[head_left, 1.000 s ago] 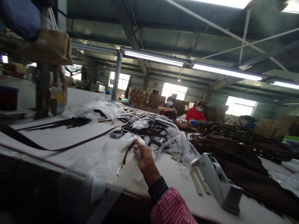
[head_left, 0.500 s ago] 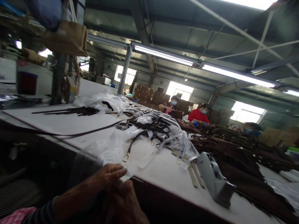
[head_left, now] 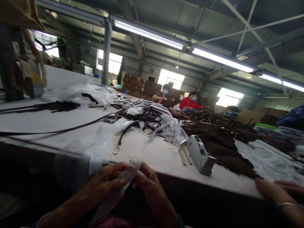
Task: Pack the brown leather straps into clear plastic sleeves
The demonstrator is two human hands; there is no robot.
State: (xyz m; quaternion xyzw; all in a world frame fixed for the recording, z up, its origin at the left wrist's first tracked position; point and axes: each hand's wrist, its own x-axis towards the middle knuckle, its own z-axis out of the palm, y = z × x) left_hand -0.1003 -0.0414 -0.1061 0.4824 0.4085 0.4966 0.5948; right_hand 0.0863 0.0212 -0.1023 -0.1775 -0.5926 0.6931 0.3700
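At the near edge of the white table, my left hand (head_left: pixel 108 179) is closed on a translucent white plastic sleeve (head_left: pixel 129 174). The fingers of my right hand (head_left: pixel 150 183) pinch the same sleeve from the other side, close to the left fingertips. Past my hands a dark strap (head_left: pixel 128 128) with a gold clasp (head_left: pixel 116 149) lies on the table. More clear plastic (head_left: pixel 99 139) spreads beyond my left hand. A tangle of dark straps and plastic wrap (head_left: pixel 152 117) sits further back.
A grey tape dispenser (head_left: pixel 199 155) stands right of centre on the white table (head_left: pixel 83 122). Brown fringed fabric (head_left: pixel 220 145) is piled at the right. Another person's hand (head_left: pixel 273 193) rests at the right table edge. Two seated people work across the table.
The view has swung right and the other person's hand has come into sight. My right hand has risen beside the left, and the sleeve is now stretched between my fingertips.
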